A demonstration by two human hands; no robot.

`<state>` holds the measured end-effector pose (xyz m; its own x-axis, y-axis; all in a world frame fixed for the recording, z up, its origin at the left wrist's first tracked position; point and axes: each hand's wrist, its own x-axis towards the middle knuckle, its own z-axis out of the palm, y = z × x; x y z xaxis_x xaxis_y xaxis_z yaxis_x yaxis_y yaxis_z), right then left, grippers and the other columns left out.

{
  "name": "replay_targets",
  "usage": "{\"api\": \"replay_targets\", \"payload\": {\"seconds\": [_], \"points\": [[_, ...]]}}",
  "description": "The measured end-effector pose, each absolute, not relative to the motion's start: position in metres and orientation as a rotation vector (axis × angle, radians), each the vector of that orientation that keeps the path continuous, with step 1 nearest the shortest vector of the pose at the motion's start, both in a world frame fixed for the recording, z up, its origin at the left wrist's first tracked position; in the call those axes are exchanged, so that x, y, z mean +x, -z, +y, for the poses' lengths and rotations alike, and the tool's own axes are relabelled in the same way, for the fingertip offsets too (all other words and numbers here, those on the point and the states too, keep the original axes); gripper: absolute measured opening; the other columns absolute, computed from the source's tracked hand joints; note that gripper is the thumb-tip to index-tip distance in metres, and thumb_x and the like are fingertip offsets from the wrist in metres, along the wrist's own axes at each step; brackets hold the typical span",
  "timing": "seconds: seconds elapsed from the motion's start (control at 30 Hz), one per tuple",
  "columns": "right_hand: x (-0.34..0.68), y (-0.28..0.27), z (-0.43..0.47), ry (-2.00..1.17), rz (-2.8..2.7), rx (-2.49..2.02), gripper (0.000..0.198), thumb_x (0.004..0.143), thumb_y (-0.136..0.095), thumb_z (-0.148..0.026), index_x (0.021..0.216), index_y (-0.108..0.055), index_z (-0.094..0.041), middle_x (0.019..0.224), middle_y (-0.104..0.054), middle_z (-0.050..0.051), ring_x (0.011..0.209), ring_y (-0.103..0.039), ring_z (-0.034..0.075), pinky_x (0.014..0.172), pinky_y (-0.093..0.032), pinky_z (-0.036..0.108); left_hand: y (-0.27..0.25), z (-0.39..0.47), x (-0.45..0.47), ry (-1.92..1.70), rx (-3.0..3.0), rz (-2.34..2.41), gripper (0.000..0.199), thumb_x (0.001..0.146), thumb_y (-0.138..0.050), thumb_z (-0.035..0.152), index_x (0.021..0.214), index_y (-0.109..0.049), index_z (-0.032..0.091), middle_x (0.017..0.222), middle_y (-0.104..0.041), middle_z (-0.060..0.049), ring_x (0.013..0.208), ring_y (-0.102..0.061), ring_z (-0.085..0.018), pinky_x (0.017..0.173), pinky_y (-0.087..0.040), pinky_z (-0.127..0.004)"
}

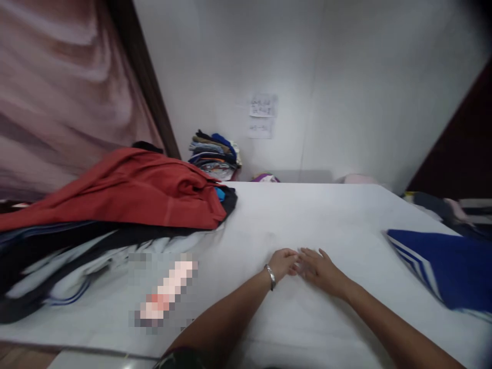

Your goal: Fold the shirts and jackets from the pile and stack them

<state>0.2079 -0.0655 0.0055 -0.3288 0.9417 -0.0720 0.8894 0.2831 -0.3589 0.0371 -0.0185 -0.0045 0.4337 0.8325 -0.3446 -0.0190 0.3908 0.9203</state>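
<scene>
My left hand (285, 263), with a silver bracelet (271, 277) at its wrist, is over the middle of the white table (307, 210). Its fingers are loosely bent, and nothing can be made out in them. Directly beside it is my right hand (320, 271), palm down with fingers stretched and thumb apart. The fingertips of both hands meet or nearly meet, slightly blurred. A folded blue cloth item with white stripes (449, 264) lies to the right. On the left, a red garment (154, 192) is heaped over dark and white clothes (103, 246).
Behind the table's far edge stands a stack of folded clothes (215, 154). Two paper notes (262, 106) are on the wall. A pink curtain (65, 87) hangs at left. More clothes (434, 205) lie beyond the right edge. A pixelated patch covers something at front left.
</scene>
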Motion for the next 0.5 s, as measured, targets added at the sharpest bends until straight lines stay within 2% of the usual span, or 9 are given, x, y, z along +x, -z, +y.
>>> {"api": "replay_targets", "payload": {"seconds": [0.13,0.3,0.4,0.5], "points": [[0.174,0.008,-0.050,-0.534,-2.401,-1.581,0.056,0.089,-0.041,-0.043,0.142,-0.040,-0.025,0.148,-0.039,0.009,0.138,-0.032,0.025,0.113,-0.017,0.054,0.007,0.000,0.000,-0.810,1.027,1.063,0.017,0.072,-0.068,0.030,0.076,-0.061,0.015,0.066,-0.063,-0.001,0.051,-0.058,-0.010,0.053,-0.044,-0.024],[0.165,0.046,-0.041,-0.336,-2.345,-1.527,0.047,0.091,-0.040,-0.044,0.130,-0.056,-0.023,0.146,-0.041,0.009,0.136,-0.035,0.027,0.113,-0.023,0.053,-0.007,0.031,-0.062,-1.077,1.097,1.222,0.015,0.071,-0.066,0.028,0.067,-0.059,0.015,0.050,-0.056,0.002,0.049,-0.053,-0.009,0.053,-0.042,-0.022],[0.170,0.063,-0.039,-0.308,-2.288,-1.471,0.045,0.091,-0.043,-0.047,0.127,-0.059,-0.027,0.144,-0.044,0.005,0.134,-0.038,0.027,0.113,-0.025,0.053,-0.028,0.051,-0.113,-1.262,1.168,1.343,0.016,0.072,-0.065,0.029,0.065,-0.059,0.016,0.050,-0.055,0.003,0.050,-0.052,-0.010,0.053,-0.041,-0.021],[0.176,0.072,-0.035,-0.319,-2.265,-1.454,0.044,0.089,-0.046,-0.048,0.126,-0.060,-0.029,0.143,-0.046,0.004,0.134,-0.039,0.029,0.113,-0.026,0.052,-0.056,0.063,-0.170,-1.542,1.286,1.520,0.016,0.074,-0.064,0.033,0.069,-0.063,0.018,0.058,-0.060,0.002,0.058,-0.056,-0.012,0.060,-0.044,-0.022]]}}
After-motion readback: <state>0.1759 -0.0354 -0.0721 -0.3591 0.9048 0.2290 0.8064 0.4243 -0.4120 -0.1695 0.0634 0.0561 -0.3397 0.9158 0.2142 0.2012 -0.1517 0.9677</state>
